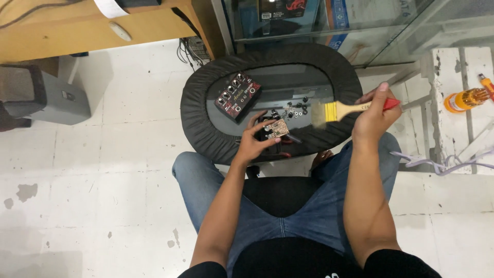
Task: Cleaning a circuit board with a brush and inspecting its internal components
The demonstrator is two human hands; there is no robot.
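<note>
Wooden-handled paintbrush (346,109) gripped by right hand (374,116), long axis level, bristles leftward; small bare circuit board (278,128) pinched by left hand (253,144); red knobbed pedal casing (237,95) lies beyond, apart.

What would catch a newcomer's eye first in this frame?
At centre, the left hand holds a small circuit board over a dark oval tray, while the right hand grips a red-handled paintbrush beside it. A dark red box with knobs lies on the tray's left part, small loose nuts near it.

both arms reach forward, left hand (253,143) and right hand (374,116) closed.
</note>
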